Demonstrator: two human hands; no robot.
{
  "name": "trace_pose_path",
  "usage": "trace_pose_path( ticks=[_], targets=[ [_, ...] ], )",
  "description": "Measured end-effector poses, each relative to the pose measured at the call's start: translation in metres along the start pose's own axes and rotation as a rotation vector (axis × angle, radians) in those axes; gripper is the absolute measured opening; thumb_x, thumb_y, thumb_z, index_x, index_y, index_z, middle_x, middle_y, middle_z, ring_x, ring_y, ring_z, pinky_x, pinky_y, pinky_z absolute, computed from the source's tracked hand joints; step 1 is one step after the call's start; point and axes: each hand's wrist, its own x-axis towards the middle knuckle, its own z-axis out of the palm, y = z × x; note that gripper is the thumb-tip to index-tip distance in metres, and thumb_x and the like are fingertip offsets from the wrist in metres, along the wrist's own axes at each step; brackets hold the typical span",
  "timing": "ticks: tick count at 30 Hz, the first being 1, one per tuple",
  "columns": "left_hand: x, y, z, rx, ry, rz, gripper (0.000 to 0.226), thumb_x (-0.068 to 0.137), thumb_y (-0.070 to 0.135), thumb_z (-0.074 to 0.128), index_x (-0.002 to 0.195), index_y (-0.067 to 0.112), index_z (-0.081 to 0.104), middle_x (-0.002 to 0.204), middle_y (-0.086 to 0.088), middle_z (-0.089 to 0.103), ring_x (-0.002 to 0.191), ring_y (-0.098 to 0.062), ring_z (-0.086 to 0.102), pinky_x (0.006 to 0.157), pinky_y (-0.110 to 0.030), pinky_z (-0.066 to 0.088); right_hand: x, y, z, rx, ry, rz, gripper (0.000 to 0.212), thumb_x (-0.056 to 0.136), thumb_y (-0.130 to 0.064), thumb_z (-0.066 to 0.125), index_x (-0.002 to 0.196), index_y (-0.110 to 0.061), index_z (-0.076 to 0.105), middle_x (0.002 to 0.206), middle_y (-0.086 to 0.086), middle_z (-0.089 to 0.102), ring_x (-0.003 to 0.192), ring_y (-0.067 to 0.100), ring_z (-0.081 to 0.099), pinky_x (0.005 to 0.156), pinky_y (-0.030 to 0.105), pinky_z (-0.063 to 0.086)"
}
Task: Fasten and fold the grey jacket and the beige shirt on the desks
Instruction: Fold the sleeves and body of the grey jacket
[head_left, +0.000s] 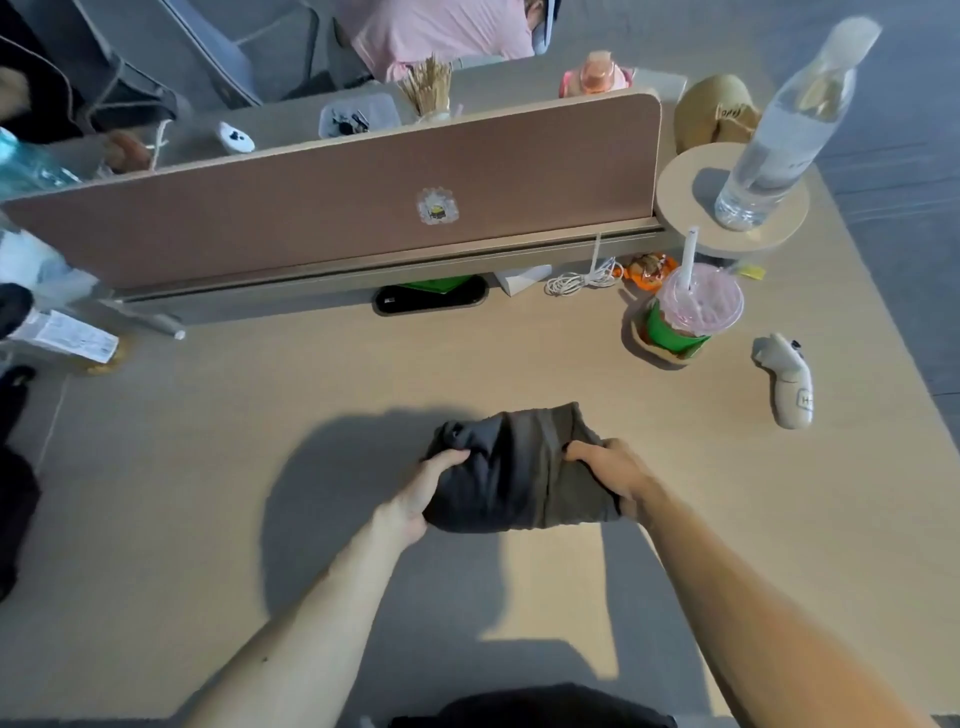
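The grey jacket (511, 467) is a small folded bundle in the middle of the beige desk (208, 441), dark grey with an olive tint on its right side. My left hand (423, 493) grips the bundle's left edge, fingers curled over the top. My right hand (610, 473) grips its right edge in the same way. The bundle looks held just at or slightly above the desk surface. No beige shirt shows in this view.
A pink partition (332, 197) runs across the back of the desk. To the right stand a lidded drink cup with a straw (685, 317), a white controller (789, 384) and a water bottle (779, 135) on a round stand. A coiled white cable (582, 280) lies by the partition. A person in pink sits beyond.
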Motion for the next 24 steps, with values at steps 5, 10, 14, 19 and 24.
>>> trace_pose_path(
  ticks=[5,10,14,19,24],
  targets=[
    [-0.048,0.014,-0.039,-0.106,0.01,0.234,0.03,0.085,0.027,0.069,0.112,0.015,0.07,0.116,-0.011,0.072,0.115,-0.031,0.064,0.1,-0.046,0.047,-0.029,-0.02,0.021,0.126,-0.213,-0.066,0.037,0.078,-0.022,0.065,0.109,-0.002,0.067,0.096,0.019,0.074,0.088,0.037,0.071,0.073,0.045,0.058],
    [-0.115,0.039,-0.08,-0.139,-0.049,0.389,0.022,0.096,0.01,0.052,0.112,0.012,0.066,0.109,-0.01,0.072,0.101,-0.022,0.07,0.092,-0.037,0.05,-0.052,-0.054,0.049,0.391,-0.493,-0.05,0.04,0.082,-0.03,0.054,0.093,0.002,0.075,0.091,0.019,0.071,0.083,0.034,0.069,0.079,0.038,0.056],
    [-0.152,0.057,-0.121,-0.085,-0.002,0.478,0.02,0.094,0.006,0.051,0.106,0.014,0.065,0.093,-0.003,0.077,0.087,-0.017,0.073,0.08,-0.03,0.054,-0.069,-0.08,0.096,0.389,-0.643,-0.053,0.075,0.092,-0.065,0.038,0.116,-0.002,0.07,0.115,0.021,0.067,0.104,0.036,0.066,0.089,0.044,0.051],
    [-0.175,0.06,-0.185,0.014,-0.049,0.534,0.021,0.077,0.01,0.068,0.095,0.018,0.076,0.101,-0.012,0.074,0.098,-0.027,0.07,0.084,-0.035,0.052,-0.108,-0.11,0.175,0.087,-0.743,-0.065,0.087,0.085,-0.077,0.036,0.113,-0.003,0.073,0.126,0.019,0.065,0.119,0.036,0.06,0.106,0.05,0.04],
    [-0.177,0.058,-0.261,0.09,-0.005,0.56,0.027,0.075,0.017,0.067,0.1,0.018,0.076,0.107,-0.016,0.073,0.102,-0.032,0.069,0.094,-0.044,0.05,-0.131,-0.117,0.249,0.013,-0.73,-0.107,0.074,0.08,-0.069,0.047,0.109,-0.005,0.072,0.112,0.015,0.072,0.11,0.034,0.063,0.103,0.048,0.042]
  ],
)
